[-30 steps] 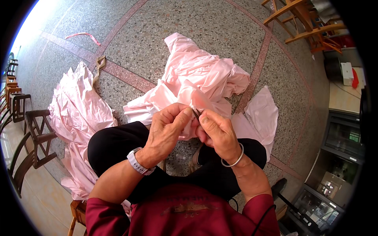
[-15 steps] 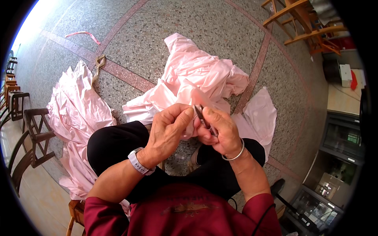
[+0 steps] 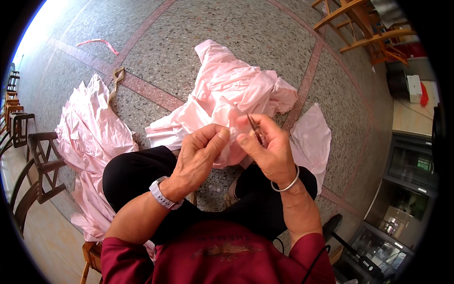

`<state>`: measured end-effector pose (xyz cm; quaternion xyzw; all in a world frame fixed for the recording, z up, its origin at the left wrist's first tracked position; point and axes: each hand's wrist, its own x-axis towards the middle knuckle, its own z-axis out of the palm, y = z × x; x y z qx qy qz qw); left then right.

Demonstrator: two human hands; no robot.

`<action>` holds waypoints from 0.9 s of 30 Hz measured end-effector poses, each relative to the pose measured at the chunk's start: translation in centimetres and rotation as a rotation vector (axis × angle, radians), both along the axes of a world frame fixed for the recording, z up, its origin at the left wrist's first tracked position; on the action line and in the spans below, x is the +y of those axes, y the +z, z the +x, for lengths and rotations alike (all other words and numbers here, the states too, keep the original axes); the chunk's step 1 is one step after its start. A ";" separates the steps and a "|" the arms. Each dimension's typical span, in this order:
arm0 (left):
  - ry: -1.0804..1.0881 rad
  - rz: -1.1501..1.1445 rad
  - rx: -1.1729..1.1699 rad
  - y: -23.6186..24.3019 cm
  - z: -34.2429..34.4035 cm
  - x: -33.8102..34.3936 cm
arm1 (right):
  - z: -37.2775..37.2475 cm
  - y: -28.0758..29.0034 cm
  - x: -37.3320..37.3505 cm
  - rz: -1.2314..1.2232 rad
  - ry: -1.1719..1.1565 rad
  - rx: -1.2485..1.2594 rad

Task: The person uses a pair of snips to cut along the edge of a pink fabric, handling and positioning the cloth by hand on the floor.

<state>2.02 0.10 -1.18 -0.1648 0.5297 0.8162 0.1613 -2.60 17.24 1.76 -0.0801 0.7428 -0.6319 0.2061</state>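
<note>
Pink cloth (image 3: 227, 87) lies crumpled on the floor in front of me, and part of it rises between my knees to my hands. My left hand (image 3: 199, 154) is closed, thumb against forefinger, pinching a bit of this cloth. Close beside it, my right hand (image 3: 273, 154) is curled around small dark thread snips (image 3: 255, 128), their tips pointing away from me. The right thumb and fingers are near the pinched edge of the cloth. Whether the blades touch the cloth is too small to tell.
More pink cloth (image 3: 94, 128) is heaped on my left, and a pink piece (image 3: 312, 137) lies at my right knee. A pink strip (image 3: 100, 42) and a brown strap (image 3: 116, 83) are on the speckled floor. Chairs (image 3: 45, 163) line the left; a wooden chair (image 3: 364, 35) stands far right.
My right hand has opened slightly and moved a little right, away from the left, turning the snips' tips outward. The left hand keeps its pinch almost in place.
</note>
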 end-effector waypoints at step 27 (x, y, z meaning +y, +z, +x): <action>0.041 -0.154 0.171 -0.9 0.0 -0.5 | 0.3 -0.3 1.0 -0.028 0.183 -0.001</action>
